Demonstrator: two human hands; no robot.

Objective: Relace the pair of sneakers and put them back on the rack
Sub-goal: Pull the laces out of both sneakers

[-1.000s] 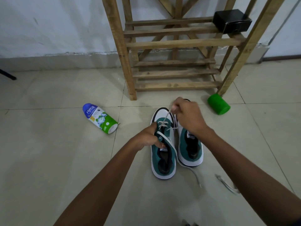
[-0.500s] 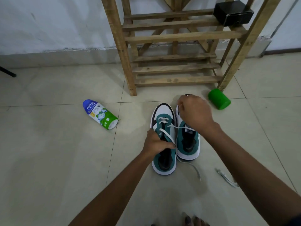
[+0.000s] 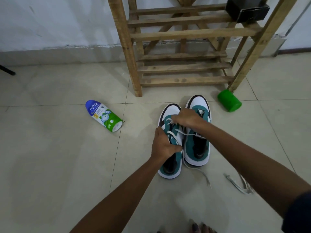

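Fingers [image 3: 175, 118] on sneaker [image 3: 170, 172] lace [image 3: 188, 134] (both hands)

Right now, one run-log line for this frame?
phase: relacing | left hand: holds left sneaker | right hand: pinches lace | right sneaker: floor, unlaced | rack: no sneakers

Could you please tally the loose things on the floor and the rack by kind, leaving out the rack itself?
Sneakers: 2, left one, right one
Shoelaces: 2, threaded one, loose one
Powder bottle: 1
Green cup: 1
Black box: 1
Total: 7
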